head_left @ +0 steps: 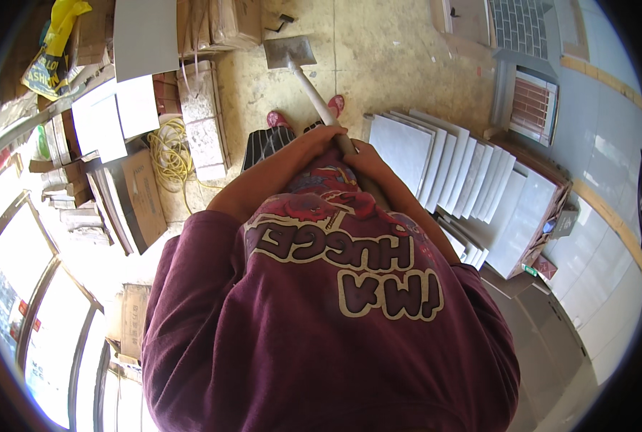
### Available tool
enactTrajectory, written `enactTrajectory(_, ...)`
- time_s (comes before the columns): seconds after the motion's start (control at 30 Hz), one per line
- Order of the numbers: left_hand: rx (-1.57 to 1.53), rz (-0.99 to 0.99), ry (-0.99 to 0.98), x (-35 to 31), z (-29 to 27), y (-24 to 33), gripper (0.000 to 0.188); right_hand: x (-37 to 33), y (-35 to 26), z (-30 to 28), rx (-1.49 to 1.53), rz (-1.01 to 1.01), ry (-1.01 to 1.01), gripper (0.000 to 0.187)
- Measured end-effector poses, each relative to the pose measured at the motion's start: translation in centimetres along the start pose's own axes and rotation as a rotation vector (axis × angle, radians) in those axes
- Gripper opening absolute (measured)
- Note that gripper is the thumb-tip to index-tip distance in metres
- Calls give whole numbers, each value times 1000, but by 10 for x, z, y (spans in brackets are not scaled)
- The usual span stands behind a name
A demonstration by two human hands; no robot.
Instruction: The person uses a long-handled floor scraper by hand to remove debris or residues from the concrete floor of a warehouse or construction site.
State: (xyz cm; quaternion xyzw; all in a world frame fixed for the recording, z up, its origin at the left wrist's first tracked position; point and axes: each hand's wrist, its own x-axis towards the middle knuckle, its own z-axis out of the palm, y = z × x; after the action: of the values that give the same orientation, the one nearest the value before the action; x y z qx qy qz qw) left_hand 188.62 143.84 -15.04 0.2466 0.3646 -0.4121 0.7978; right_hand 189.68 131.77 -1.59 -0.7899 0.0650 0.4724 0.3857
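A shovel [315, 93] with a pale round handle slants away from my body. Its flat, dusty metal blade [303, 50] rests on the floor ahead, beyond my feet in reddish-pink shoes. My left hand [328, 135] is closed over the handle. Just behind it and to the right, my right hand [364, 157] grips the upper end of the same handle. The tip of the handle is hidden by my hands and shirt. A small dark piece [285, 20], too small to name, lies beyond the blade.
Light grey tiles [400, 147] lean in a row on the right. A taped carton [234, 21] stands far left of the blade. Nearer left are a long white-grey stack [204, 119] and a coiled yellow hose or cable [169, 155]. Sample panels [519, 29] stand far right.
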Motion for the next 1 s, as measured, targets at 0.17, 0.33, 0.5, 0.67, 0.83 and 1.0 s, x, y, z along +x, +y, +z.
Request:
enactTrajectory(0.17,49,-76,-39,-2,1,6,25,14,8,2,-86,-19,41,41)
enactTrajectory(0.33,-65,-55,-11,8,11,17,21,28,-5,-14,-106,-50,68,40)
enactTrajectory(0.5,-12,-25,-20,18,29,44,23,53,-12,-41,-18,-9,44,41)
enactTrajectory(0.67,-108,-66,-157,42,52,74,22,86,-12,-76,-17,-94,121,41)
enactTrajectory(0.83,136,158,-168,84,57,108,21,111,-52,-122,79,-26,74,43)
enactTrajectory(1.0,-53,-51,-103,72,111,150,19,116,-67,-165,-14,-67,36,46)
